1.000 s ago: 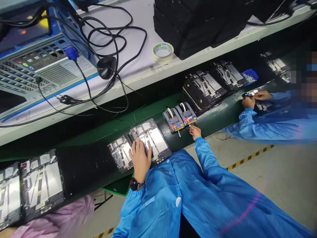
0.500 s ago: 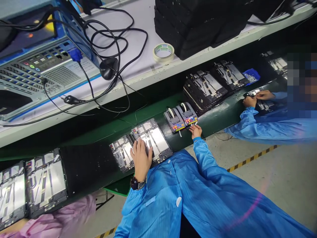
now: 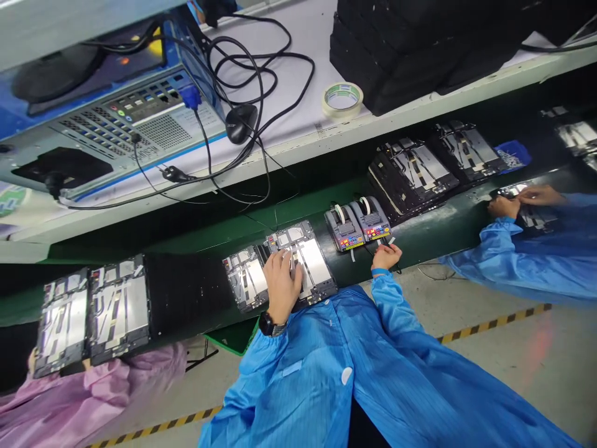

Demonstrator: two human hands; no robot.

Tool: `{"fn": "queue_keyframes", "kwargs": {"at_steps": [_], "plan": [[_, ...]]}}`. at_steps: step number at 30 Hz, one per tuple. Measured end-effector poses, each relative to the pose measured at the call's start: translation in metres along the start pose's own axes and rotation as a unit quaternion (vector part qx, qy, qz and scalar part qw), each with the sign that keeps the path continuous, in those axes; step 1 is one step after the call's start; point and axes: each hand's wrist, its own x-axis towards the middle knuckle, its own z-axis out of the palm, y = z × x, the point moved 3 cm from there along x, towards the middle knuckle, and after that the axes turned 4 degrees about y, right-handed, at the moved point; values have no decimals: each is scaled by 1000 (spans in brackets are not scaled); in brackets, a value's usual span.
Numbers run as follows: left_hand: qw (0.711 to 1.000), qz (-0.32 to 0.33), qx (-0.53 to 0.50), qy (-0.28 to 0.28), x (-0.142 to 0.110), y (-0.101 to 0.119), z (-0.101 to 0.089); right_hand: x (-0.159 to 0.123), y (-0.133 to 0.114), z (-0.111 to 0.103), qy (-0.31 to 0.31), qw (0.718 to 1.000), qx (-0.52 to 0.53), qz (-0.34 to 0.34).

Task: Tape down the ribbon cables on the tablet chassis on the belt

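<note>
- Sliding further onto the panel since the earlier frame, the left hand is now lying across the metal-backed panel, and the right hand is opening out just in front of the twin tape dispensers.
- Left grip: the fingers are lying close together on the panel, but I cannot tell whether they are clamping anything.
- Right grip: the fingers are spreading apart, and nothing is clearly being held.
- The panel is sitting just left of the dispensers on the green worktop. It is looking thin, stiff and fairly light, with fragile parts and slick metal; its outer edges seem the safest place to take hold.
- A second panel is lying touching its left side, while a black foam pad and two more panels are stretching further left of the dispensers.
- Two dark panel frames are lying just right of the dispensers.
- Well right of the dispensers, a co-worker's hands are working over another panel.
- Behind the dispensers, a white shelf is carrying a masking tape roll, a computer case, a computer mouse and a black stack.
</note>
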Motion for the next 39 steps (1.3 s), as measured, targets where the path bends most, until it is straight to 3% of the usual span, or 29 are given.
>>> {"fn": "queue_keyframes", "kwargs": {"at_steps": [2, 4, 7, 10, 15, 20, 27, 35, 39], "plan": [[1000, 8, -4, -3, 19, 5, 2, -12, -15, -6, -3, 999, 6, -35], [1000, 8, 15, -12, 43, 13, 8, -29, -37, -2, -70, 996, 19, -60], [998, 11, 55, -32, 83, 32, 24, -61, -81, 27, -230, 965, 32, -122], [994, 14, 90, -57, 113, 43, 41, -87, -116, 65, -317, 934, 39, -162], [986, -13, 84, -140, 126, 20, 48, -104, -135, 121, -415, 891, 20, -185], [975, -24, 43, -217, 124, -9, 47, -114, -137, 152, -521, 818, -60, -234], [971, -26, 11, -237, 127, -16, 48, -113, -152, 159, -590, 725, -155, -321], [964, -54, 0, -259, 134, -18, 43, -103, -162, 167, -609, 704, -225, -287], [960, -72, -14, -271, 139, -18, 39, -103, -174, 163, -588, 703, -229, -329]]}}
